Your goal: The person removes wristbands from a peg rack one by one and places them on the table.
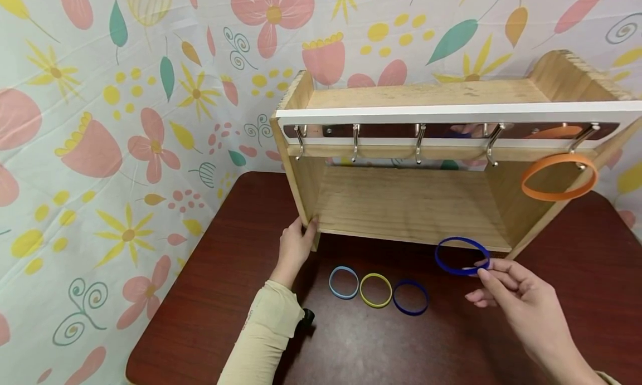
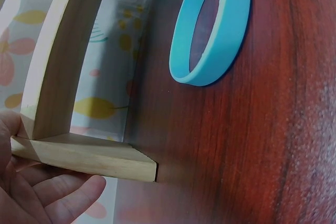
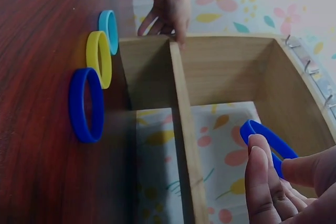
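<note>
right hand (image 1: 528,301), blue band (image 3: 274,139) in its pinch

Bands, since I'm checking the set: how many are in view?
5. The orange band is on the far-right hook; one blue band is in the right hand; the light blue band, yellow band and second blue band are on the table.

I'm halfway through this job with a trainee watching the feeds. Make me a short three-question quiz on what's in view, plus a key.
1. What is the right hand pinching?
2. True or false: the left hand is gripping a band.
3. In the head view, left to right, which bands lie on the table?

Key:
1. A dark blue band.
2. False; it grips the wooden rack.
3. Light blue band, yellow band, second dark blue band.
</note>
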`<state>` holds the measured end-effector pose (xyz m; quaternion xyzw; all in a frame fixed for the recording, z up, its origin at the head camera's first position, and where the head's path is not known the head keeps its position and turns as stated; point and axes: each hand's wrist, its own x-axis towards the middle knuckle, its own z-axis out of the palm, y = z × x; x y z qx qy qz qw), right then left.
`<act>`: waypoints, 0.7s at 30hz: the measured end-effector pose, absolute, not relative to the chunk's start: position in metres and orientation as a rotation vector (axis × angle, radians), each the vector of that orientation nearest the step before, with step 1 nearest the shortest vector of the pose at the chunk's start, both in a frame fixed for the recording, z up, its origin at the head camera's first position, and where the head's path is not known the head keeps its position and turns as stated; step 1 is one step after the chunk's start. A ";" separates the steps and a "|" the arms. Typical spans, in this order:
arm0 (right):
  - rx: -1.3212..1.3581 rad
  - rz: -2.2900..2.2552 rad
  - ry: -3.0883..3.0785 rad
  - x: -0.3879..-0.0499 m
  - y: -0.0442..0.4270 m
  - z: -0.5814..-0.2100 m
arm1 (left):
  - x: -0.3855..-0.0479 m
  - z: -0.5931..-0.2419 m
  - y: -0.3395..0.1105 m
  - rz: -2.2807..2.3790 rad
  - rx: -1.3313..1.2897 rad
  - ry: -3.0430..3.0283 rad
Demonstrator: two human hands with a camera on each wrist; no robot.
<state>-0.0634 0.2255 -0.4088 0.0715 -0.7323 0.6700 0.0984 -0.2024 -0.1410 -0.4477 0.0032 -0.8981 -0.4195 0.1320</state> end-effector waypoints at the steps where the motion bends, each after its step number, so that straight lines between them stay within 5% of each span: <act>1: 0.215 1.979 -2.173 -0.063 0.226 -0.410 | -0.202 -0.447 -0.141 -1.218 0.006 -2.605; 21: 0.245 2.012 -2.246 -0.065 0.238 -0.431 | -0.203 -0.448 -0.141 -1.200 0.018 -2.615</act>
